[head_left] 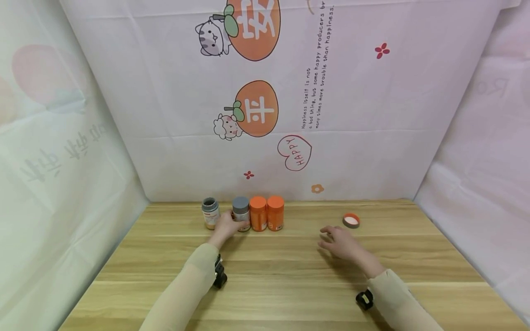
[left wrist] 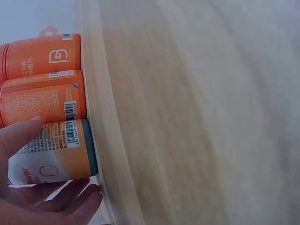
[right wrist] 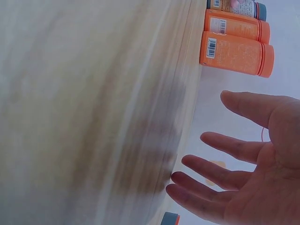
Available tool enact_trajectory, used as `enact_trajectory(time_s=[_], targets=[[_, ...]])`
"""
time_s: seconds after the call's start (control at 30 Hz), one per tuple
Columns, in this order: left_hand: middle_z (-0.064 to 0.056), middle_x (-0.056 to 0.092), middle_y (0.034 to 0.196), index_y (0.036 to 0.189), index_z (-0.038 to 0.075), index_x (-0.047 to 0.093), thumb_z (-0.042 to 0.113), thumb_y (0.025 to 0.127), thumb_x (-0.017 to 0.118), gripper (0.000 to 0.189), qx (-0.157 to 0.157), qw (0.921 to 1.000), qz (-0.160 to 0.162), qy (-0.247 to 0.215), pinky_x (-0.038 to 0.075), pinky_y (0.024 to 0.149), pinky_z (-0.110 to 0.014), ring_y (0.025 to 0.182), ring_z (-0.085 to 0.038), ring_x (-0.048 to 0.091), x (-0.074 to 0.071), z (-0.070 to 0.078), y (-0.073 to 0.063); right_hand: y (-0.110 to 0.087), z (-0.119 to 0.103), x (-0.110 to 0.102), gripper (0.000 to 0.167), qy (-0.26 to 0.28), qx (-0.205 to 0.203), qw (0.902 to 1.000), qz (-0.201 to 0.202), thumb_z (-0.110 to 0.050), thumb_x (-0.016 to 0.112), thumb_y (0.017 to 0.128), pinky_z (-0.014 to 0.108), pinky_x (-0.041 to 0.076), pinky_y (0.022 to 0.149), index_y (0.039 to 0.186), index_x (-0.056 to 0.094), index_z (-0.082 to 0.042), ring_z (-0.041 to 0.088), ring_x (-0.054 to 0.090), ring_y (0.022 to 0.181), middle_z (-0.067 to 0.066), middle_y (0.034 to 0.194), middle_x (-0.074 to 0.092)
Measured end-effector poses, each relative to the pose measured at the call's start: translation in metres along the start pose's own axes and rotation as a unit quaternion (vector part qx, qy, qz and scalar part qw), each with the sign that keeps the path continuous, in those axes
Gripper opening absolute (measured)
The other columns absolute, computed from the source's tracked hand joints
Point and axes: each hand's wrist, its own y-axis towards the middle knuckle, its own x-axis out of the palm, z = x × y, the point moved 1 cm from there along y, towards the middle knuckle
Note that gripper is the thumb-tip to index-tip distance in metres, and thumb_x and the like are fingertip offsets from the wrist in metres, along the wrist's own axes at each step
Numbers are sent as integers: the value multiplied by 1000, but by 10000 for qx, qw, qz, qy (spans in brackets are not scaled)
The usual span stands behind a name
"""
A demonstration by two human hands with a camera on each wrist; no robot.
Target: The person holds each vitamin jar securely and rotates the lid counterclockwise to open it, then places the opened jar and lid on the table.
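Note:
My left hand (head_left: 226, 226) grips a grey-capped vitamin bottle (head_left: 241, 207) standing on the table, its thumb across the label and its fingers round the other side. In the left wrist view this vitamin bottle (left wrist: 49, 161) shows a large C and a barcode. Right beside it stand two orange vitamin bottles (head_left: 258, 214) with their caps on. My right hand (head_left: 342, 242) is over the right part of the table, fingers spread and holding nothing. Behind it lies a loose cap (head_left: 351, 220), orange and grey at the rim with a white inside.
An uncapped vitamin bottle (head_left: 210, 215) with a grey neck stands at the left, beyond my left hand. The wooden table (head_left: 285, 289) ends at a white printed cloth (head_left: 352, 156) behind the bottles. Similar cloth hangs on both sides.

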Motion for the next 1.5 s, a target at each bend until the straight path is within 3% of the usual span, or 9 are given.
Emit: enact_trajectory(time_s=[0.77, 1.0, 1.5], targets=[[-17, 67, 112, 118, 0, 61, 28, 75, 80, 55, 10, 9996, 243, -126, 49, 89, -43, 102, -29, 64, 0, 1, -3, -2, -2, -1, 45, 144, 94, 9998, -51, -27, 62, 91, 53, 45, 91, 124, 55, 3, 41, 56, 111, 27, 120, 58], [-13, 70, 101, 106, 2, 67, 27, 72, 82, 46, 7, 9989, 457, -97, 52, 82, -41, 90, -24, 66, -5, 4, -10, -1, -2, 0, 44, 213, 76, 9997, -33, -26, 62, 91, 52, 46, 91, 124, 56, 3, 40, 56, 111, 27, 120, 59], [-14, 70, 103, 108, 1, 64, 26, 72, 81, 47, 290, 9978, 588, -98, 52, 82, -42, 92, -25, 66, -12, 8, -27, -4, -4, -2, 43, 346, -7, 9994, -20, -25, 61, 92, 52, 47, 90, 123, 55, 5, 41, 56, 111, 27, 120, 59]])
